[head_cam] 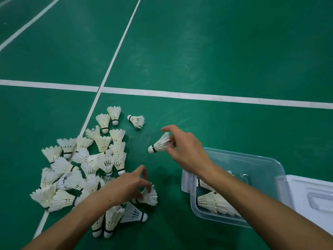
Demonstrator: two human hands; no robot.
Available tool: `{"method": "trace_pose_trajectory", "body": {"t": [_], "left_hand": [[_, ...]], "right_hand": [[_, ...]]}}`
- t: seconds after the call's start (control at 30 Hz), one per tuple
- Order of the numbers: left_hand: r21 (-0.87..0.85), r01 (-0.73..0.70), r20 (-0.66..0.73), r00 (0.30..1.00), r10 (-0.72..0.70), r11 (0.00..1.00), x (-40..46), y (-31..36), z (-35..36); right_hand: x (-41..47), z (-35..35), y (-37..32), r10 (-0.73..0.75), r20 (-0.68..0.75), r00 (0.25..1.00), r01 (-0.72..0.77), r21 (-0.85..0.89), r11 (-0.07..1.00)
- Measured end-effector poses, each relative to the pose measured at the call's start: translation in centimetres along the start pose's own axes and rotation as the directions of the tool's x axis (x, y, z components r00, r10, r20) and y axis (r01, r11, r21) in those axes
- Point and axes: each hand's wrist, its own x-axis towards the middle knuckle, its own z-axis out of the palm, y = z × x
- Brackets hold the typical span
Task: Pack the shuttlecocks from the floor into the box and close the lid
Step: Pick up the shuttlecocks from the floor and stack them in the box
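Observation:
Several white feather shuttlecocks lie in a loose pile [86,165] on the green floor at the left. My right hand [185,147] holds one shuttlecock [159,144] by its feathers above the floor, cork pointing left. My left hand [126,188] is closed on another shuttlecock [149,196] at the pile's right edge. A clear plastic box [261,165] stands at the lower right with a few shuttlecocks [214,202] inside, partly hidden by my right forearm. Its white lid [311,193] lies to the right of the box.
One shuttlecock [137,120] lies apart beyond the pile. White court lines [198,96] cross the green floor beyond the pile and one runs under it. Bare floor separates the pile from the box.

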Motion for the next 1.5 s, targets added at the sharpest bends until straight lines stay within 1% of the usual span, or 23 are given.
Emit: {"method": "trace_pose_trajectory", "body": {"t": [0.1, 0.17, 0.23, 0.3, 0.4, 0.5, 0.57, 0.67, 0.77, 0.83, 0.97, 1.13, 1.3, 1.37, 1.5], "left_hand": [[-0.089, 0.011, -0.104, 0.994, -0.02, 0.996, 0.2, 0.2, -1.0], [-0.171, 0.029, -0.19, 0.98, -0.062, 0.985, 0.0, 0.5, -2.2], [-0.231, -0.002, -0.318, 0.945, -0.073, 0.973, -0.5, 1.4, -3.8], [-0.303, -0.059, -0.437, 0.896, -0.083, 0.951, -1.0, 3.2, -5.7], [-0.386, -0.154, -0.562, 0.821, -0.099, 0.909, -1.0, 6.6, -8.3], [-0.421, -0.227, -0.627, 0.772, -0.101, 0.878, 0.1, 9.6, -9.6], [-0.418, -0.253, -0.637, 0.766, -0.083, 0.873, 0.8, 11.0, -9.7], [-0.397, -0.281, -0.639, 0.768, -0.043, 0.874, 1.6, 12.4, -9.5], [-0.386, -0.289, -0.643, 0.765, -0.031, 0.876, 2.3, 13.4, -9.2], [-0.383, -0.286, -0.642, 0.766, -0.031, 0.878, 2.6, 13.8, -9.2], [-0.365, -0.289, -0.641, 0.767, -0.013, 0.885, 2.7, 14.4, -9.3], [-0.36, -0.305, -0.643, 0.766, 0.002, 0.882, 2.9, 15.2, -9.4], [-0.343, -0.326, -0.655, 0.755, 0.025, 0.881, 2.9, 15.7, -9.6], [-0.341, -0.323, -0.656, 0.755, 0.023, 0.883, 2.9, 15.5, -9.7], [-0.34, -0.325, -0.651, 0.758, 0.028, 0.883, 2.8, 15.3, -9.6]], "right_hand": [[-2.4, -4.0, 1.5, 0.097, -0.084, 0.992, -0.081, 0.183, 0.98], [-4.7, -6.4, 2.7, 0.153, -0.155, 0.976, -0.112, 0.246, 0.963], [-7.2, -8.4, 4.0, 0.21, -0.219, 0.953, -0.144, 0.281, 0.949], [-9.7, -9.9, 5.5, 0.274, -0.266, 0.924, -0.186, 0.313, 0.931], [-13.2, -11.0, 8.4, 0.351, -0.313, 0.883, -0.265, 0.286, 0.921], [-16.0, -11.3, 11.4, 0.415, -0.341, 0.843, -0.37, 0.193, 0.909], [-17.2, -11.1, 12.9, 0.419, -0.338, 0.843, -0.417, 0.082, 0.905], [-17.9, -10.1, 14.2, 0.37, -0.311, 0.875, -0.423, -0.123, 0.898], [-17.6, -9.1, 15.0, 0.342, -0.299, 0.891, -0.421, -0.258, 0.87], [-17.4, -8.5, 15.4, 0.341, -0.296, 0.892, -0.428, -0.312, 0.849], [-17.0, -7.7, 15.6, 0.367, -0.271, 0.89, -0.435, -0.262, 0.862], [-16.5, -7.4, 15.7, 0.382, -0.225, 0.896, -0.431, -0.24, 0.87], [-16.5, -7.0, 15.9, 0.41, -0.197, 0.89, -0.451, -0.268, 0.851], [-16.4, -6.7, 16.1, 0.417, -0.161, 0.895, -0.446, -0.258, 0.857], [-15.8, -5.3, 16.2, 0.429, -0.056, 0.901, -0.433, -0.156, 0.888]]}}
